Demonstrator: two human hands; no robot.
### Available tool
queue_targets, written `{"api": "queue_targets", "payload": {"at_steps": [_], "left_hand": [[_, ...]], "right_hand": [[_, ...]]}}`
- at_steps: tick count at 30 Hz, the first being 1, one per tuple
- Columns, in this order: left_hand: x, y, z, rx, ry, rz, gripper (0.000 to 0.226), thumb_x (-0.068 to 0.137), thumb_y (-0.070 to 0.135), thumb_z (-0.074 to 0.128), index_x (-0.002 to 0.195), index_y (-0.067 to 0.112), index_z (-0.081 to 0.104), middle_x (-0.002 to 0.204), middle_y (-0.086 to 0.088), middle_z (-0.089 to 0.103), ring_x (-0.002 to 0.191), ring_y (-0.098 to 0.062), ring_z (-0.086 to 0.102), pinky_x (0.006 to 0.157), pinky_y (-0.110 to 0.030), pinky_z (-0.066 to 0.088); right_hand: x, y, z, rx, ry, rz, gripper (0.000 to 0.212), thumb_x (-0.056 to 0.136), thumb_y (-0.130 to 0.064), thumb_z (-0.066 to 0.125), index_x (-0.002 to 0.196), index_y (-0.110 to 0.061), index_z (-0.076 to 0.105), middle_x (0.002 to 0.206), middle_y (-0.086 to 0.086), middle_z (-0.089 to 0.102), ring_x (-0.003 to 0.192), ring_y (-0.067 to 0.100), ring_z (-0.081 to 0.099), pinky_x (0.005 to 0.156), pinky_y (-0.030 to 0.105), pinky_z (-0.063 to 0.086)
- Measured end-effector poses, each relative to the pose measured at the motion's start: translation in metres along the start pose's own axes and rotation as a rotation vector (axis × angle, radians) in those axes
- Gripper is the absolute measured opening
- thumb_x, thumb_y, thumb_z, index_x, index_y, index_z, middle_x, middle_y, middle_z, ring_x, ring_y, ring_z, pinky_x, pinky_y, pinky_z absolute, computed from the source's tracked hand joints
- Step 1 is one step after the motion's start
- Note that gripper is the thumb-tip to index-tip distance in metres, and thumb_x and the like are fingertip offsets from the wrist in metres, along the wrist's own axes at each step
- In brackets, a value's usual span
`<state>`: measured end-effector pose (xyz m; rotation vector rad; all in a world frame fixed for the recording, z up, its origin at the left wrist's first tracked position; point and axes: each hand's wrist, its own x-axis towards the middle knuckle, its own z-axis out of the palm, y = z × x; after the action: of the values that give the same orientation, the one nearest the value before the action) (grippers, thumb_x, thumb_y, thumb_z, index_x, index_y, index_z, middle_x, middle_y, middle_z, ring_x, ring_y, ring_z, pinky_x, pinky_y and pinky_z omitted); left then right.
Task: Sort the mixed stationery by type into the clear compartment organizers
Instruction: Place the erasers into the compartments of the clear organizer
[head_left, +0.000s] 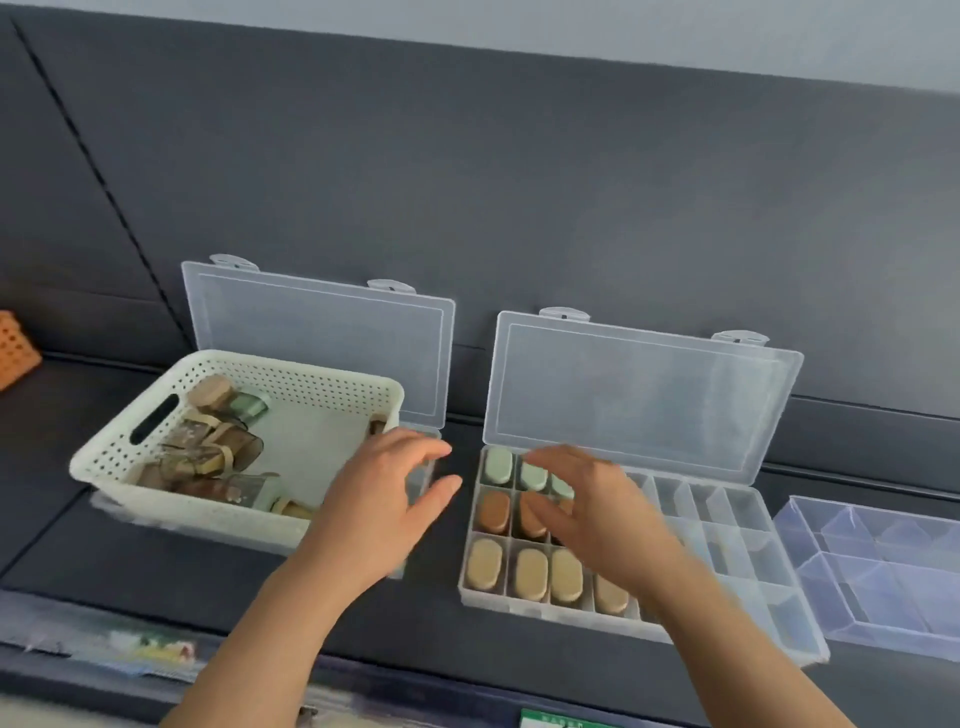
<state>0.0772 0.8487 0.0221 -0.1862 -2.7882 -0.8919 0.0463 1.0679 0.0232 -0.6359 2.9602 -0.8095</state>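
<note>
Oval pieces (530, 574) fill the organizer's (727, 561) left cells; more lie in the basket (208, 512) left of it. They look light, stiff and smooth: pinch each across its narrow sides. The left hand (382, 501) hovers beside it and the right hand (597, 514) above it, fingers (545, 457) spread, empty.

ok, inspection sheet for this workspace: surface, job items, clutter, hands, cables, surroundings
Surface: dark grey cushioned seat.
Job's things: middle organizer, lid up, with green ovals, brown ovals and tan ovals in separate rows; white basket of mixed pieces, partly covering the left organizer, lid up; lidless clear tray at right, looks empty.
Clutter: orange perforated item at left edge; plastic packets at near edge.
Hands: left hand open, between basket and middle organizer; right hand open, over the filled cells; neither holds anything.
Cables: nothing seen.
Surroundings: grey backrest, pale wall.
</note>
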Motion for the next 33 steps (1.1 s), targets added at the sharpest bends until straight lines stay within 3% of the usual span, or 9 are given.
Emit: {"api": "queue_targets", "payload": {"at_steps": [7, 12, 14, 17, 20, 23, 25, 29, 33], "left_hand": [[-0.006, -0.101, -0.095, 0.067, 0.108, -0.231, 0.031, 0.086, 0.032, 0.067, 0.115, 0.025, 0.065, 0.107, 0.014, 0.06, 0.095, -0.003, 0.054, 0.082, -0.021, 0.041], [-0.004, -0.17, -0.143, 0.16, 0.051, -0.338, 0.037, 0.082, 0.031, 0.071, 0.118, 0.025, 0.065, 0.109, 0.012, 0.061, 0.104, -0.009, 0.057, 0.087, -0.03, 0.048], [-0.005, -0.186, -0.152, 0.141, -0.029, -0.356, 0.04, 0.08, 0.034, 0.074, 0.118, 0.028, 0.064, 0.107, 0.016, 0.061, 0.101, -0.003, 0.056, 0.084, -0.025, 0.046], [-0.004, -0.201, -0.152, 0.091, -0.177, -0.358, 0.047, 0.076, 0.042, 0.075, 0.12, 0.031, 0.063, 0.11, 0.021, 0.063, 0.098, 0.006, 0.056, 0.085, -0.019, 0.045], [0.002, -0.202, -0.143, 0.066, -0.276, -0.345, 0.055, 0.073, 0.055, 0.071, 0.122, 0.032, 0.061, 0.112, 0.018, 0.064, 0.099, 0.005, 0.059, 0.091, -0.026, 0.051], [0.012, -0.198, -0.136, 0.12, -0.341, -0.343, 0.047, 0.073, 0.058, 0.069, 0.11, 0.031, 0.065, 0.107, 0.014, 0.064, 0.092, -0.002, 0.061, 0.084, -0.031, 0.054], [0.017, -0.198, -0.134, 0.145, -0.34, -0.357, 0.041, 0.073, 0.054, 0.072, 0.104, 0.029, 0.063, 0.101, 0.013, 0.062, 0.088, -0.003, 0.06, 0.081, -0.032, 0.055], [0.018, -0.203, -0.142, 0.092, -0.326, -0.362, 0.049, 0.076, 0.042, 0.072, 0.121, 0.031, 0.057, 0.112, 0.016, 0.06, 0.096, 0.0, 0.058, 0.084, -0.026, 0.053], [0.016, -0.21, -0.169, 0.024, -0.161, -0.357, 0.048, 0.076, 0.032, 0.072, 0.122, 0.034, 0.057, 0.11, 0.021, 0.059, 0.094, 0.002, 0.057, 0.08, -0.02, 0.049]], "right_hand": [[0.076, -0.093, 0.038, 0.041, -0.046, -0.173, 0.039, 0.094, -0.032, 0.055, 0.132, -0.026, 0.054, 0.134, -0.01, 0.055, 0.115, 0.009, 0.056, 0.096, 0.017, 0.042], [0.125, -0.143, 0.082, 0.112, -0.157, -0.174, 0.038, 0.092, -0.03, 0.06, 0.129, -0.021, 0.058, 0.129, -0.006, 0.06, 0.108, 0.008, 0.058, 0.093, 0.018, 0.044], [0.142, -0.158, 0.101, 0.131, -0.212, -0.146, 0.038, 0.091, -0.032, 0.061, 0.128, -0.022, 0.059, 0.128, -0.005, 0.061, 0.11, 0.009, 0.058, 0.097, 0.027, 0.048], [0.16, -0.172, 0.121, 0.151, -0.287, -0.103, 0.037, 0.09, -0.034, 0.062, 0.126, -0.024, 0.061, 0.125, -0.005, 0.063, 0.108, 0.009, 0.06, 0.097, 0.032, 0.05], [0.168, -0.175, 0.128, 0.155, -0.292, -0.075, 0.036, 0.091, -0.034, 0.062, 0.125, -0.024, 0.062, 0.123, -0.007, 0.064, 0.107, 0.007, 0.06, 0.097, 0.03, 0.05], [0.17, -0.174, 0.132, 0.184, -0.281, -0.031, 0.034, 0.091, -0.032, 0.062, 0.124, -0.023, 0.062, 0.124, -0.009, 0.063, 0.106, 0.003, 0.059, 0.097, 0.025, 0.049], [0.17, -0.172, 0.132, 0.208, -0.269, -0.011, 0.034, 0.091, -0.03, 0.062, 0.124, -0.023, 0.062, 0.124, -0.01, 0.063, 0.104, 0.001, 0.059, 0.095, 0.021, 0.048], [0.174, -0.168, 0.133, 0.241, -0.259, 0.011, 0.033, 0.09, -0.026, 0.063, 0.123, -0.021, 0.064, 0.121, -0.011, 0.064, 0.1, -0.001, 0.059, 0.091, 0.014, 0.046], [0.187, -0.173, 0.142, 0.234, -0.313, 0.015, 0.034, 0.088, -0.027, 0.066, 0.122, -0.021, 0.064, 0.12, -0.008, 0.065, 0.103, 0.003, 0.061, 0.095, 0.023, 0.049]]}}
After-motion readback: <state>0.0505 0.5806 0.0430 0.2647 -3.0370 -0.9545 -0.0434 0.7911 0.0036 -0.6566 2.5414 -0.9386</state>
